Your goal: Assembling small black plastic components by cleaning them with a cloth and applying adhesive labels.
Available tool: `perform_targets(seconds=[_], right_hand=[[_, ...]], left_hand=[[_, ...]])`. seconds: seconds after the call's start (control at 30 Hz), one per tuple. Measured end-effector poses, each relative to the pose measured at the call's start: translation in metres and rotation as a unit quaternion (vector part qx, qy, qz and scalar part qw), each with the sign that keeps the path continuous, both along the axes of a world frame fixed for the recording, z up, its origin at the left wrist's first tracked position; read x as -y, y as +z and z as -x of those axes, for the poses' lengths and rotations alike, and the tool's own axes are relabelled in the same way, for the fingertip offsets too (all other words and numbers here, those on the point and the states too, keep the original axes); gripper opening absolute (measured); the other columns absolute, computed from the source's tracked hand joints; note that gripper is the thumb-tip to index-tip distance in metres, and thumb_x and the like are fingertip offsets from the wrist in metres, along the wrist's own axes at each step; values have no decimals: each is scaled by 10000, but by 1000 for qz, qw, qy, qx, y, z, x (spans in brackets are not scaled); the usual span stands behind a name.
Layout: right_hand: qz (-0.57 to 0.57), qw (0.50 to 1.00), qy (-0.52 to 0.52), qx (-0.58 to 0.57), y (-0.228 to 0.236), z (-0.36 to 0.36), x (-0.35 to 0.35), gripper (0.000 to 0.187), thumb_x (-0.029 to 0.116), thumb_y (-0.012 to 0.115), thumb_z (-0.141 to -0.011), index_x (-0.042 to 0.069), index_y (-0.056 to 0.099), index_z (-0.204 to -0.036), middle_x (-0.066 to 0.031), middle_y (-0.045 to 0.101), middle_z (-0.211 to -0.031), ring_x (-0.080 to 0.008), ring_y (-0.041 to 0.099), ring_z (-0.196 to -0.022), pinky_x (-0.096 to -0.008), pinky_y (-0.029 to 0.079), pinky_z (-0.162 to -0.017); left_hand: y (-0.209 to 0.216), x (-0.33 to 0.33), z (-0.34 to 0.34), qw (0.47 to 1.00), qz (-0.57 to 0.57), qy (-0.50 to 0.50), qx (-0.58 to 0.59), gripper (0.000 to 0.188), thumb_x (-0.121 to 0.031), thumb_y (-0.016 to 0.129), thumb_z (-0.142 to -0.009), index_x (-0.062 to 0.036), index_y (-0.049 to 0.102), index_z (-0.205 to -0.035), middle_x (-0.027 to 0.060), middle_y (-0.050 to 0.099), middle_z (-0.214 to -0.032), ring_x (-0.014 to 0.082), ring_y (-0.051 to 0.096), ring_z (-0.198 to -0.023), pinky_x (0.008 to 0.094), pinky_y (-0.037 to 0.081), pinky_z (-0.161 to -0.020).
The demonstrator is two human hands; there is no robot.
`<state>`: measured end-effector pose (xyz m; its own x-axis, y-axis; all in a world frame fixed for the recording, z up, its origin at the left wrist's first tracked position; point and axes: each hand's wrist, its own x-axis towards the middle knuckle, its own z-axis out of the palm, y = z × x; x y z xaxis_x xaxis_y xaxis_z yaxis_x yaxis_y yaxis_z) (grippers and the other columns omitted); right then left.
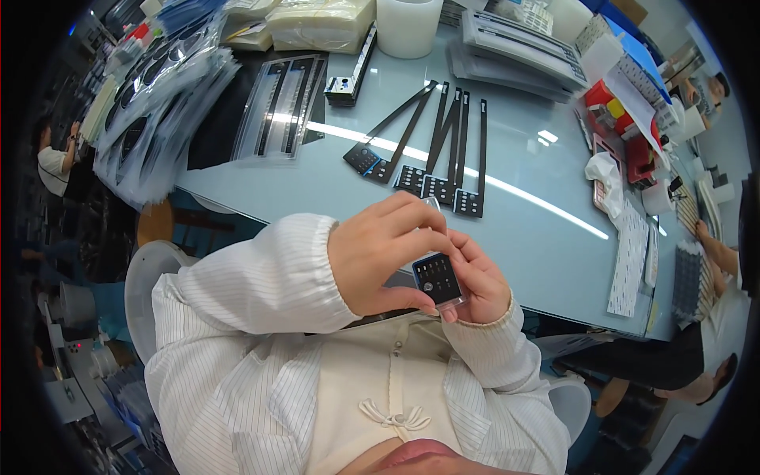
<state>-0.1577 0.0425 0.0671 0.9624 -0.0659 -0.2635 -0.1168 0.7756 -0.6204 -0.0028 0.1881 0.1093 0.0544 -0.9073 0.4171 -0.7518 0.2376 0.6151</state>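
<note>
Close to my body, at the near edge of the table, both hands hold a small black keypad panel [437, 277] with rows of light marks and a blue edge. Clear plastic [454, 304] shows along its lower edge. My left hand [384, 245] is closed on the panel, its thumb at the lower left corner and its fingers arched over the top. From the other side, the fingers and thumb of my right hand [479, 281] pinch the right edge. Just beyond my hands lie several black membrane keypads [469, 203] with long thin tails pointing away.
Clear sheets [277, 107] with black strips lie at far left, beside a pile of plastic film [162, 103]. A white cylinder [408, 28] and stacked sheets [518, 51] stand at the back. Red bins [640, 154] and crumpled tissue [605, 182] are right. Other people work at both sides.
</note>
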Motion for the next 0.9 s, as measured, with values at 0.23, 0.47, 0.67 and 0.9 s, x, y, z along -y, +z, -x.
perform_targets(seconds=[0.23, 0.47, 0.67, 0.9], right_hand=[[41, 997, -11, -71, 10, -11, -16, 394, 120, 445, -981, 2, 381, -1351, -85, 596, -884, -127, 497, -479, -233, 443, -431], [67, 991, -94, -64, -23, -13, 6, 298, 104, 471, -974, -30, 471, -1240, -86, 565, -736, -149, 481, -433, -258, 389, -390], [103, 986, -101, -84, -27, -1, 16, 312, 83, 489, -964, -64, 478, -1238, -94, 580, -740, -144, 484, -417, -242, 391, -392], [106, 985, -117, -72, -31, 10, 21, 328, 73, 476, -962, -82, 457, -1251, -114, 595, -759, -147, 497, -415, -239, 402, -395]], left_hand=[[12, 1, -22, 998, -44, -32, -26, 302, -121, 821, -709, -55, 650, -948, 75, 622, -1010, 274, 555, -945, 366, 456, -831], [66, -26, -50, 994, -61, -30, -89, 119, -58, 771, -777, -42, 667, -833, 56, 643, -790, 155, 619, -669, 265, 477, -548], [107, -99, -92, 972, 108, 59, -199, 129, -132, 714, -875, -55, 639, -947, 105, 633, -901, 114, 648, -689, 228, 549, -590], [56, -50, -122, 902, 384, 145, -132, 82, -99, 652, -916, -37, 620, -960, 157, 645, -1059, 183, 695, -801, 271, 583, -668]])
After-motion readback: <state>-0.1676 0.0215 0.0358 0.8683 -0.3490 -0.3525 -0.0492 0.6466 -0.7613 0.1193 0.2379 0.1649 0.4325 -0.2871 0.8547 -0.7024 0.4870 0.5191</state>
